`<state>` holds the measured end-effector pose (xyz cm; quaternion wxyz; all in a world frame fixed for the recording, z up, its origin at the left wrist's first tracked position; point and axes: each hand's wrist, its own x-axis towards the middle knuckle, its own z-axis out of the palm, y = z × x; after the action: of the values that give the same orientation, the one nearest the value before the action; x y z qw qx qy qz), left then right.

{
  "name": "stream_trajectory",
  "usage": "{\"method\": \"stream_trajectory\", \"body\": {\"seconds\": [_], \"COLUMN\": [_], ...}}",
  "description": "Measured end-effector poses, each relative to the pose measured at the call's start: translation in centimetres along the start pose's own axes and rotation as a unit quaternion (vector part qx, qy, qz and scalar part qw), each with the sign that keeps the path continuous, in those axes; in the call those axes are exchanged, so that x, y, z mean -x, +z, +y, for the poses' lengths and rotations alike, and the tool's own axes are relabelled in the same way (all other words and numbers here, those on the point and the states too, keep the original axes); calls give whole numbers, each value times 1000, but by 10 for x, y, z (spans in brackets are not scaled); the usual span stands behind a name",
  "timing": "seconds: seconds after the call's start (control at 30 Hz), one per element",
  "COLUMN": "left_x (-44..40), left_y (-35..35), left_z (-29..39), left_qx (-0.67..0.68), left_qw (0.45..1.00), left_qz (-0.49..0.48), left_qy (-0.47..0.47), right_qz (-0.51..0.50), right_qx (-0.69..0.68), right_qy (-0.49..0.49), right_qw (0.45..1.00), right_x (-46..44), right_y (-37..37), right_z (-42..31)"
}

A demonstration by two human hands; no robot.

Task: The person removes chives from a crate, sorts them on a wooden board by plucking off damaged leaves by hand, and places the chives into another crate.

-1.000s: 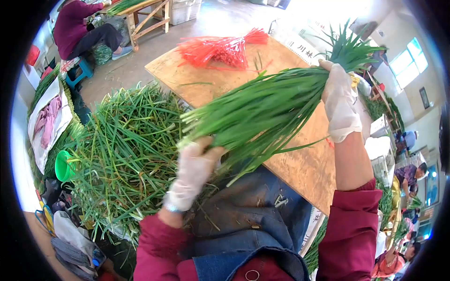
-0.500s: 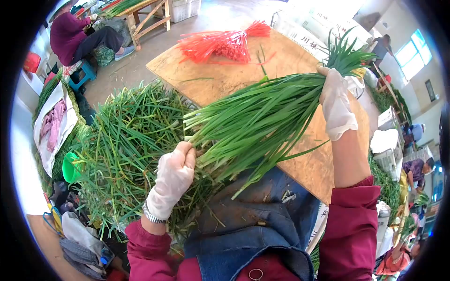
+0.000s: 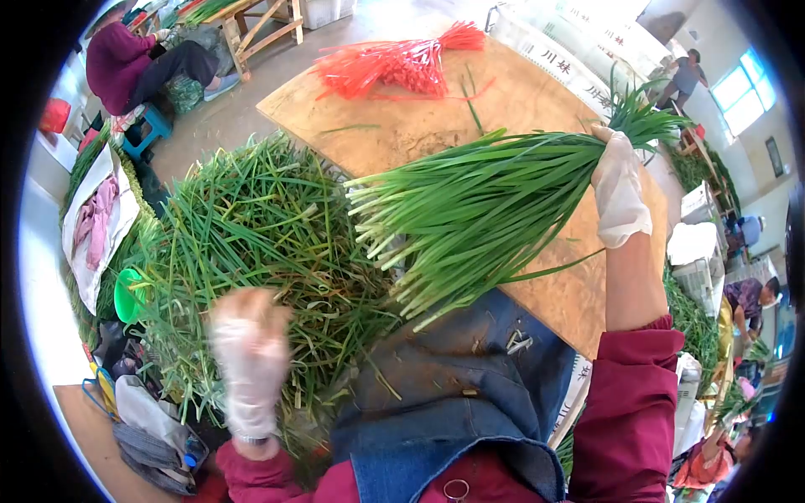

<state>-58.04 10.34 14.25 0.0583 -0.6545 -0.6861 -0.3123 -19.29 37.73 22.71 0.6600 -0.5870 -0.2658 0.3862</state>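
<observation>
My right hand (image 3: pixel 620 180), in a thin whitish glove, is closed round a large bunch of long green leafy stalks (image 3: pixel 486 193) near its leafy end. The pale cut ends fan out to the left, above the wooden board's edge and my lap. My left hand (image 3: pixel 250 335), also gloved, is apart from the bunch, over the heap of loose green and brownish leaves (image 3: pixel 243 218). Motion blurs its fingers, so what they hold, if anything, cannot be made out.
Red plastic strips (image 3: pixel 402 65) lie on the wooden board (image 3: pixel 537 92), with white crates (image 3: pixel 558 59) behind. A green cup-like container (image 3: pixel 128 295) stands left of the heap. One person (image 3: pixel 122 63) sits at the upper left; others are at the right.
My left hand has moved away from the pale stalk ends, left and down over the heap. My right hand still holds the bunch, which now lies slightly further right.
</observation>
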Motion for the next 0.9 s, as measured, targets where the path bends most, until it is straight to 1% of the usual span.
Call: {"method": "stream_trajectory", "body": {"seconds": [0.03, 0.07, 0.1, 0.17, 0.2, 0.27, 0.3, 0.4, 0.47, 0.53, 0.57, 0.6, 0.63, 0.67, 0.7, 0.73, 0.77, 0.8, 0.87, 0.9], "left_x": [2, -7, -9, -16, -21, -28, -30, -26, -25, -28, -29, -25, -24, -15, -12, -3, -1, -3, 6, 4], "left_y": [23, 28, 47, 74, 82, 100, 109, 115, 108, 88, 81, 72, 61, 52, 35, 29, 8, -7, 3, 7], "left_z": [15, 46, 61, 84, 93, 99, 99, 91, 89, 89, 86, 79, 70, 52, 32, 1, -16, -26, -19, 9], "left_qx": [118, 193, 185, 181, 148, 124, 156, 288, 415, 398, 342, 306, 293, 262, 213, 160, 35, -201, -182, -124], "left_qw": [992, 977, 980, 979, 986, 989, 985, 957, 908, 916, 939, 952, 954, 956, 955, 941, 955, 957, 969, 985], "left_qz": [-29, -87, -55, -47, -31, -40, -40, -20, -23, -17, 15, 19, 63, 95, 149, 244, 231, 144, 121, 65], "left_qy": [22, -5, 41, 80, 71, 68, 65, -4, -48, -52, -4, -10, -24, -94, -144, -174, -184, -155, -112, -102], "right_qz": [2, 4, 10, 26, 11, -19, -6, 20, 17, 7, 3, 3, 5, 8, 6, 6, 4, 2, -10, -3], "right_qx": [-3, -6, 0, 12, 12, 9, 6, -6, -14, -29, -37, -44, -50, -56, -53, -51, -48, -52, -59, -67], "right_qy": [-5, -10, -10, -7, -2, 10, 10, 19, 43, 49, 51, 50, 49, 49, 50, 52, 54, 53, 51, 63], "right_qw": [1000, 1000, 1000, 1000, 1000, 1000, 1000, 1000, 999, 998, 998, 998, 998, 997, 997, 997, 997, 997, 997, 996], "right_x": [5, 10, 13, 18, 14, 3, 3, -2, -12, -16, -17, -17, -16, -15, -14, -12, -11, -13, -16, -17], "right_y": [3, 5, 7, 6, 2, -5, -5, -8, -12, -16, -18, -20, -23, -26, -27, -29, -30, -33, -32, -33], "right_z": [-2, -4, -6, -7, -4, 1, 2, 6, 13, 20, 22, 22, 23, 23, 23, 23, 24, 27, 30, 30]}}
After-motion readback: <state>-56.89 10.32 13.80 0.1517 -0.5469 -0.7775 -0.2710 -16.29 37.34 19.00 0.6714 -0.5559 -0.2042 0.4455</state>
